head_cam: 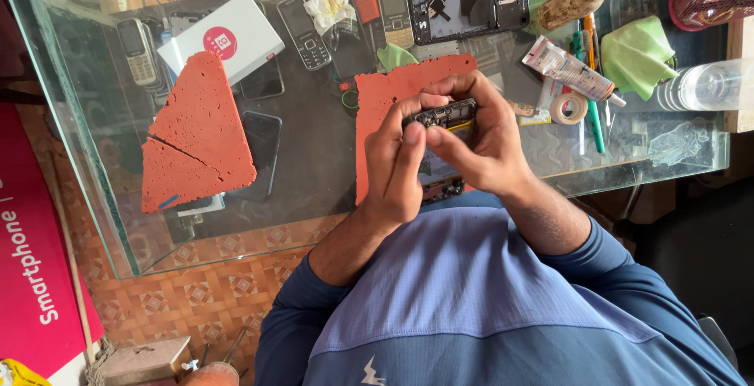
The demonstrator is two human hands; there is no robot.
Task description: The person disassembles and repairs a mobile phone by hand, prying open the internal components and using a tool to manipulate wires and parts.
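Phone frame (441,113), a dark and narrow part with small components along its edge, is held up between both hands above the glass surface (314,158), over the near edge of a red foam pad (393,95). In the head view, which is the only one, the work in hand seems to be a fine step on this opened phone: pressing or seating something along its edge, as I judge it. The left hand (397,162) is closed around the left end of the frame, with the thumb laid on top. The right hand (483,131) is curled over the right end, the fingers wrapped behind it and the thumb meeting the other thumb near the middle. Both hands are gripping the frame firmly, not open. A next move would need steady support from one hand and a small, careful push from the other, because the part looks thin. Around the hands lie another opened phone body (470,5), a glue tube (572,69), a tape roll (568,107), a green cloth (638,54) and a second, triangular foam piece (196,139).
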